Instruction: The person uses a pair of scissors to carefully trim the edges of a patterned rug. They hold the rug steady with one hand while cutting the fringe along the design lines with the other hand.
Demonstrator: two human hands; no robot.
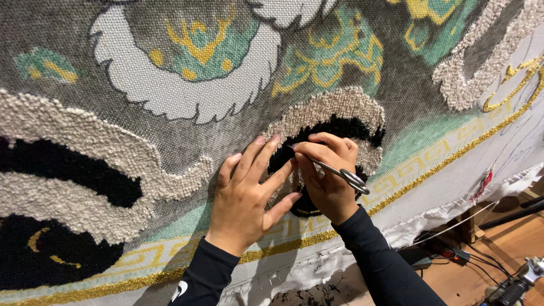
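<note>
In the head view, a large tufted rug (170,102) is stretched on a frame, its printed backing cloth showing grey, green, white and gold motifs with raised loops of beige and black yarn. The left hand (249,195) lies flat against the cloth near the rug's lower edge, fingers spread apart and thumb pressed beside a black tufted patch (334,127) ringed by beige pile (334,107). The right hand (328,175), touching the left, is clamped on small metal scissors (340,173), whose tips point into the black patch. A gold yarn border (442,164) runs along the lower edge. Cables (453,252) lie on the wooden floor (510,238) below the rug's bottom right corner.
</note>
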